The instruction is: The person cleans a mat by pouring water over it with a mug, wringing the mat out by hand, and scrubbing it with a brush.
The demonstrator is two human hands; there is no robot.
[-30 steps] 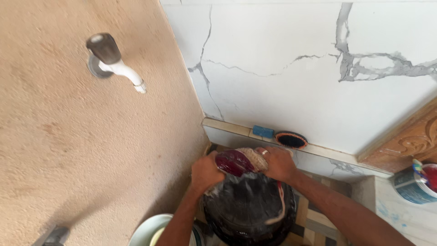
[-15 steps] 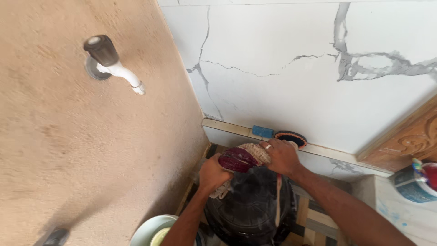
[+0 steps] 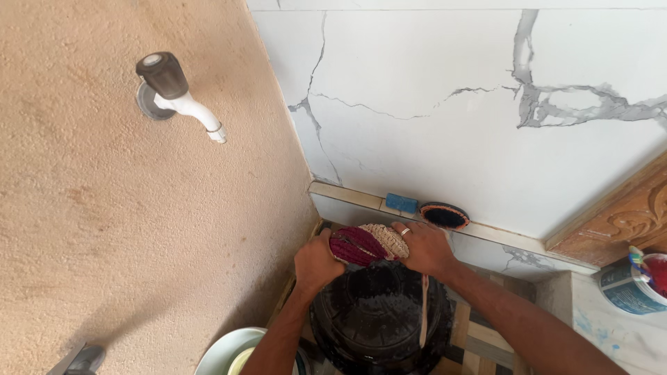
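Both my hands grip a wet, twisted cloth (image 3: 367,243), maroon and beige, held just above a black round bucket (image 3: 379,316). My left hand (image 3: 316,262) clasps its left end. A ring shows on my right hand (image 3: 425,248), which clasps the right end. A thin strand of the cloth hangs down over the wet bucket on the right side. The bucket stands on a patterned tile floor in the corner.
A white tap (image 3: 177,97) with a dark knob juts from the rough tan wall at left. On the marble ledge lie a blue bar (image 3: 401,203) and a round black scrubber (image 3: 445,215). A pale basin rim (image 3: 226,351) is bottom left; a blue tub (image 3: 629,281) stands right.
My hands have shifted slightly over the bucket while twisting the cloth; it now looks more tightly wrung, with the maroon part turned upward. The loose beige end by my left hand is gone.
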